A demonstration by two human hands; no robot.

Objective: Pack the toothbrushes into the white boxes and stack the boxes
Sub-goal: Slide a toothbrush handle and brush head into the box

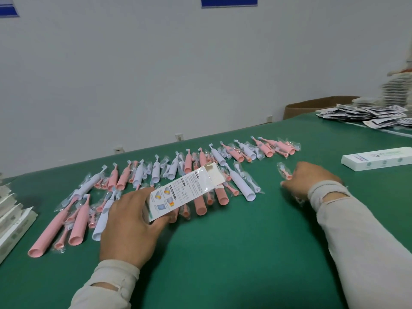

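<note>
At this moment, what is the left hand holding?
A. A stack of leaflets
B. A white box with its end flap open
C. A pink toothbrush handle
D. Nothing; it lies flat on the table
B. The left hand grips a white box by its near end; the flap at its far end stands open above the toothbrushes on the green table.

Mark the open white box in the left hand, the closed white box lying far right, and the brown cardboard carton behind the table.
open white printed box [178,194]: head view, printed side panel.
closed white box [376,161]: head view, top face.
brown cardboard carton [312,108]: head view, front wall.
</note>
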